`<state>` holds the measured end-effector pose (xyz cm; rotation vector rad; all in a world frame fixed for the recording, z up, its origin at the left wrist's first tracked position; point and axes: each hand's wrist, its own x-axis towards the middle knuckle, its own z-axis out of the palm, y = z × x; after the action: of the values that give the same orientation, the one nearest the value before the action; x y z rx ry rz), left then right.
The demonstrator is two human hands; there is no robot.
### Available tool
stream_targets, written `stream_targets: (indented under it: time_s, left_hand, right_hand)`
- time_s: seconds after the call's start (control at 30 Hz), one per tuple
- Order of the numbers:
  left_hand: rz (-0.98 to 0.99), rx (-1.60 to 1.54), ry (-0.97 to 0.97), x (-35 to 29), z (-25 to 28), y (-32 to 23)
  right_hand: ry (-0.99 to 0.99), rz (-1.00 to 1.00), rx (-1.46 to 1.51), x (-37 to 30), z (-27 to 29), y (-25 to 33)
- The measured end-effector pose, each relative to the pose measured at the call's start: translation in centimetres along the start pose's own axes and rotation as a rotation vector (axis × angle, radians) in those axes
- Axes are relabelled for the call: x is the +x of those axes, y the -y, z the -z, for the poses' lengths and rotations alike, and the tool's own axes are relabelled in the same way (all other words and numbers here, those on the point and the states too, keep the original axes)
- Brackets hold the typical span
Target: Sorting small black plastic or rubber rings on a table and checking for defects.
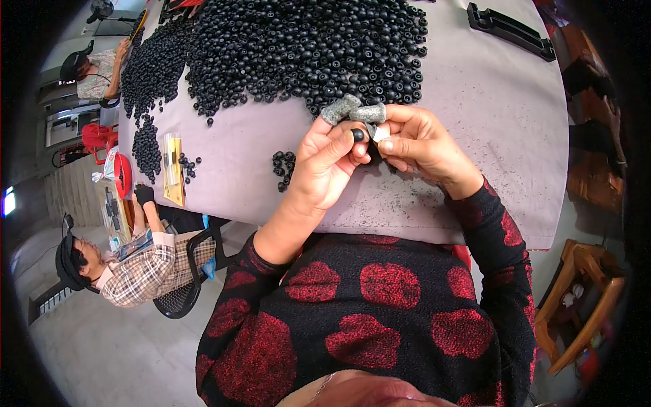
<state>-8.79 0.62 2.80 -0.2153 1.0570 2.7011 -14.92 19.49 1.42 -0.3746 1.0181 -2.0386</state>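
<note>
My left hand pinches a round black bead between thumb and fingers. Close against it, my right hand grips a small blade-like tool with a white wrapped end; its dark tip meets the bead area, and whether it touches the bead I cannot tell. Grey speckled sleeves cover both index fingers. Just beyond my hands spreads a large heap of black beads, many with a pale-rimmed hole. A small group of beads lies left of my left wrist.
Dark crumbs dot the pale tablecloth around my right forearm. A long black tray-like holder lies at the far right. Smaller beads and a yellow board are at the left, where a person in plaid sits. A wooden stool stands at right.
</note>
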Motion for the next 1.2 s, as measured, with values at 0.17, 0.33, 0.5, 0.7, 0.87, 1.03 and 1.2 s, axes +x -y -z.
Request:
stream_targets:
  time_s: [0.17, 0.33, 0.5, 0.7, 0.87, 1.03, 1.2]
  left_hand:
    - [-0.054, 0.053, -0.017, -0.1, -0.2, 0.2]
    - [-0.078, 0.078, -0.062, 0.1, 0.0, 0.3]
    - [-0.080, 0.095, -0.081, 0.1, 0.1, 0.8]
    - [-0.029, 0.071, -0.078, -0.1, 0.3, 0.8]
    - [0.022, 0.019, -0.044, 0.0, 0.3, 0.6]
    - [0.012, 0.060, -0.117, 0.2, 0.0, 0.5]
    - [0.028, 0.055, -0.120, 0.2, 0.0, 0.5]
  right_hand:
    - [-0.007, -0.001, -0.033, -0.3, -0.4, 0.3]
    - [0.025, -0.018, -0.047, -0.4, -0.9, 0.5]
    - [0.012, -0.039, -0.084, -0.6, -1.0, 0.7]
    - [0.004, -0.059, -0.094, -0.6, -0.8, 0.6]
    - [0.009, -0.073, -0.102, -0.5, -0.4, 0.5]
    - [0.023, -0.037, -0.099, -0.4, -0.7, 0.5]
    - [0.030, -0.078, -0.109, -0.4, -0.7, 0.7]
